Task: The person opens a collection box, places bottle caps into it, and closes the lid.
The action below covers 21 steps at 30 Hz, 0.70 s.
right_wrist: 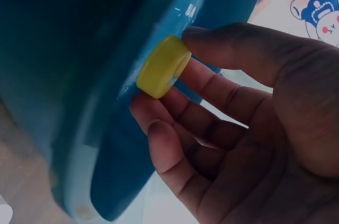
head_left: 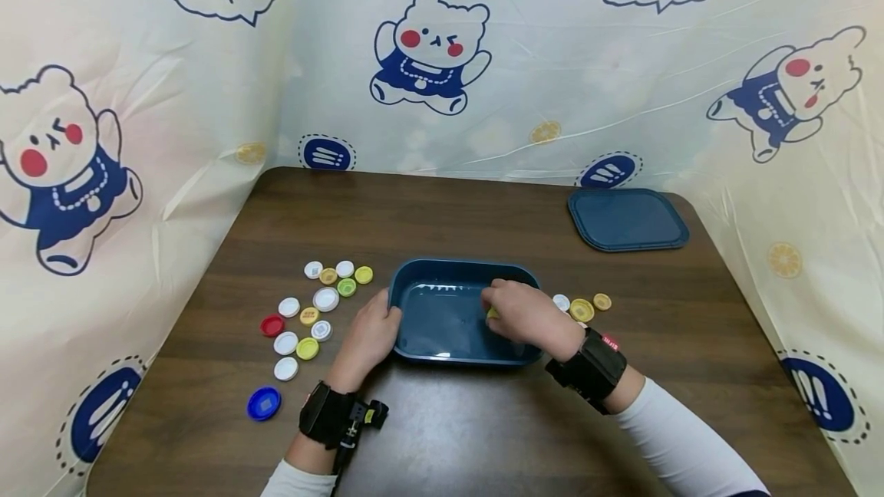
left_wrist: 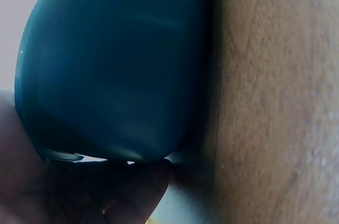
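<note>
A dark blue rectangular plastic box (head_left: 442,326) stands on the wooden table, its floor bare where it shows. My left hand (head_left: 374,327) grips the box's left wall, with the thumb at the rim and fingers against the outside in the left wrist view. Inside the right part of the box, my right hand (head_left: 526,314) pinches a yellow bottle cap (right_wrist: 163,68) between thumb and fingers. In the right wrist view the cap is tilted, close over the box's inner surface. Part of the box's right end is hidden behind the right hand.
Several loose bottle caps lie left of the box, among them a red cap (head_left: 272,325), a green cap (head_left: 347,287) and a blue cap (head_left: 264,403). Right of it are a yellow cap (head_left: 582,310) and others. A blue lid (head_left: 628,219) lies at the back right.
</note>
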{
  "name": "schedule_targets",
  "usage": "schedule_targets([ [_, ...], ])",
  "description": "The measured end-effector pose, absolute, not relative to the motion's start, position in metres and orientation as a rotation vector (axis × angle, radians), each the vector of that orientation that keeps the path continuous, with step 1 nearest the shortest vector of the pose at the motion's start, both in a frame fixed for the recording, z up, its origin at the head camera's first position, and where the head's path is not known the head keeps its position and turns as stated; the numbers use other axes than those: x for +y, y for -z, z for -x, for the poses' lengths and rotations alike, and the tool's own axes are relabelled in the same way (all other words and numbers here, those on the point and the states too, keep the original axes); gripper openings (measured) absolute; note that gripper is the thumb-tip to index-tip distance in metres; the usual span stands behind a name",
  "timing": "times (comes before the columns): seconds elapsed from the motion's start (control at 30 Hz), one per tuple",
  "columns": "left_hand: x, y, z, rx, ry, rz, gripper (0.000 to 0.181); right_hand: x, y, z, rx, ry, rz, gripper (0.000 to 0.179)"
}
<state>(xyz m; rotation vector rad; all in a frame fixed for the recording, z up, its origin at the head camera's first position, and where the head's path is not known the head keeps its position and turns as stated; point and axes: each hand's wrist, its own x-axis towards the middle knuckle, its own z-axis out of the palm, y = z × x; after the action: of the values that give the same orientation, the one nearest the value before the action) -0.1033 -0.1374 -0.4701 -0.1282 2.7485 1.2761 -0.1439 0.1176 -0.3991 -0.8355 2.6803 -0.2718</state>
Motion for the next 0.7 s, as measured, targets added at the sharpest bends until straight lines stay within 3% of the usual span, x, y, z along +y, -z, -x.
schedule_targets([
  [0.7,-0.138,0.470,0.104,2.742,-1.287,0.123,0.038,0.129,0.393,0.146,2.711,0.250,0.713,0.027],
])
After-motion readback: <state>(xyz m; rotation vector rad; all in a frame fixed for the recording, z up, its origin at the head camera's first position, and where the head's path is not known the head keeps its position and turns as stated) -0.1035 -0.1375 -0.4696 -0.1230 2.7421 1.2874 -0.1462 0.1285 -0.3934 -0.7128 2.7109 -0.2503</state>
